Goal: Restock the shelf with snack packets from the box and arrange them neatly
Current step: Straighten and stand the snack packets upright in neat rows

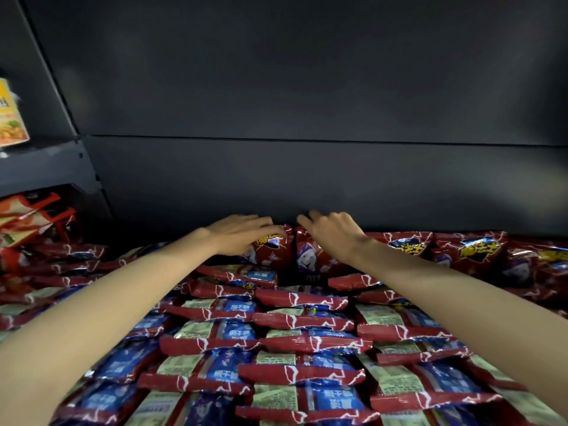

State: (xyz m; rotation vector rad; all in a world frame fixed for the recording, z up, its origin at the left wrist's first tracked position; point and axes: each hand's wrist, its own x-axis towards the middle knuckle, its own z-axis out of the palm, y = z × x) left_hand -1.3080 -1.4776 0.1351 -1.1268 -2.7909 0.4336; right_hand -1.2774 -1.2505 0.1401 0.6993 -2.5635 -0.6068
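Rows of red and blue snack packets (276, 339) cover the shelf from the front edge to the back. At the back wall several packets stand upright facing me. My left hand (242, 233) rests with lightly bent fingers on the top edge of one upright red packet (270, 245). My right hand (333, 233) lies on the top of the upright packet (307, 256) next to it, fingers bent over its top toward the wall. Both arms reach far in over the lying rows. The box is out of view.
The dark back panel (307, 103) rises right behind the hands. More upright red packets (479, 250) line the back on the right. On the left, orange-red packets (27, 216) lie under a higher shelf (46, 167) that holds a yellow packet (10, 118).
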